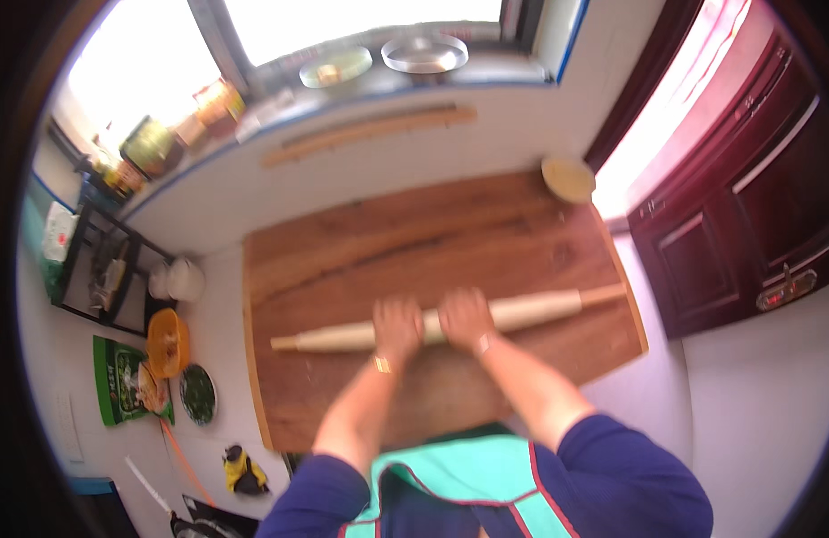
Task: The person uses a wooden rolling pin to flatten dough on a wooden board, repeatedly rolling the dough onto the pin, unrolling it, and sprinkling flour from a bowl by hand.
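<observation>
A long wooden rolling pin [603, 294] lies across the wooden board [414, 242], tilted up toward the right. Wrapped round its middle is a pale layer that looks like a sheet of dough [536, 309]; the bare wood shows at both ends. My left hand [398, 327] and my right hand [466, 318] press on the wrapped pin near its middle, a small gap between them. Their fingers curl over its top, slightly blurred by motion. Both wrists wear a band or bracelet.
A pale round bowl [569, 179] sits at the board's far right corner. Two metal dishes, one a steel pan [424, 56], stand on the windowsill. To the left are a black rack [109, 269], an orange basket [168, 343] and a green bag [118, 381]. A dark red door [746, 206] is at right.
</observation>
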Available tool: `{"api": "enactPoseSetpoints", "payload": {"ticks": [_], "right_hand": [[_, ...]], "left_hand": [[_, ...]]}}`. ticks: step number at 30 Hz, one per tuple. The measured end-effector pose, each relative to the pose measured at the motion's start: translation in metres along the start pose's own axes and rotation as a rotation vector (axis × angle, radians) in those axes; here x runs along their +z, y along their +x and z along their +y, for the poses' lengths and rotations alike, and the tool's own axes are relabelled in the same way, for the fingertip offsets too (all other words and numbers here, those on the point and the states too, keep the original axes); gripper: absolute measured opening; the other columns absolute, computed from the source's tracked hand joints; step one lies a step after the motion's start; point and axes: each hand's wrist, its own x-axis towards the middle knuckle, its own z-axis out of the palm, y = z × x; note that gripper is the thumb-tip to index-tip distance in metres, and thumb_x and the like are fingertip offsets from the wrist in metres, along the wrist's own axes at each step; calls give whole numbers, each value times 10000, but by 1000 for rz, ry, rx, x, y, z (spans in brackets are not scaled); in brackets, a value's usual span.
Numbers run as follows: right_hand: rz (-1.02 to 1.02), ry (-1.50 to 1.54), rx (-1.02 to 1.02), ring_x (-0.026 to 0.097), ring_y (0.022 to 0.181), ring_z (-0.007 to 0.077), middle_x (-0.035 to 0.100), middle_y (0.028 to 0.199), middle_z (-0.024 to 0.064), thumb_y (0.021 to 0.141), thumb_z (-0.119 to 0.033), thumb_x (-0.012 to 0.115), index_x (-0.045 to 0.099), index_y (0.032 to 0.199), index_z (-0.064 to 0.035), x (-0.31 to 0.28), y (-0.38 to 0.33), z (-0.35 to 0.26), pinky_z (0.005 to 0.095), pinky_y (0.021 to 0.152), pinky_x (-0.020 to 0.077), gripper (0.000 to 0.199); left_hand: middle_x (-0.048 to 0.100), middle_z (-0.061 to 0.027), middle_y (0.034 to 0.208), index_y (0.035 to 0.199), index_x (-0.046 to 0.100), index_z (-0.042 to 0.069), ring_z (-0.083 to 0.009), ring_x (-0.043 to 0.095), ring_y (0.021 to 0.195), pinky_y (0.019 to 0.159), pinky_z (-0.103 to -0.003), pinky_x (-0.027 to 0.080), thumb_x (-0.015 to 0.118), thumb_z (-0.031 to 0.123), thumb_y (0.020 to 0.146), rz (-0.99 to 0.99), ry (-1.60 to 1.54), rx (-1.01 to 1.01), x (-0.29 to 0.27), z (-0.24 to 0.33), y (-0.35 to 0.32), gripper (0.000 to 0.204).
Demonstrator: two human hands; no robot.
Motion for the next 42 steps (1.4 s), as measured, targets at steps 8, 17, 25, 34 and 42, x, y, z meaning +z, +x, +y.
{"api": "enactPoseSetpoints", "payload": {"ticks": [8, 17, 25, 34, 42], "right_hand": [[332, 88, 109, 571, 1052, 234, 665, 962, 50, 857, -299, 531, 688, 903, -159, 35, -21, 40, 477, 988, 358, 216], [66, 58, 313, 599, 968, 275, 678, 885, 83, 892, -260, 504, 692, 822, -125, 45, 87, 131, 485, 980, 369, 242], [-172, -142, 351, 595, 897, 262, 663, 858, 52, 840, -232, 543, 670, 798, -135, 70, 157, 168, 441, 892, 389, 165], [137, 36, 203, 613, 807, 291, 663, 809, 91, 901, -277, 483, 686, 769, -114, 73, 183, 137, 467, 719, 444, 292], [-62, 10, 254, 598, 822, 307, 645, 815, 99, 902, -265, 485, 656, 758, -106, 40, 59, 115, 447, 723, 445, 273]], "left_hand": [[586, -86, 1249, 1197, 624, 137, -274, 466, 1244, 1087, -562, 255, 527, 294, 910, -20, 58, -210, 10, -51, -33, 341], [644, -98, 1108, 1039, 655, 110, -314, 544, 1092, 1020, -546, 349, 495, 260, 938, -2, 153, -310, 36, -135, 70, 242], [642, -110, 1037, 937, 669, 104, -336, 550, 1005, 985, -530, 358, 496, 239, 913, 22, 156, -309, 73, -184, 120, 221], [659, -108, 786, 776, 660, 100, -334, 615, 785, 760, -496, 454, 503, 222, 897, 145, 180, -173, 81, -160, 155, 233], [649, -113, 771, 729, 633, 91, -331, 605, 754, 691, -474, 456, 508, 256, 899, -66, 62, -200, 47, -101, 60, 267]]}}
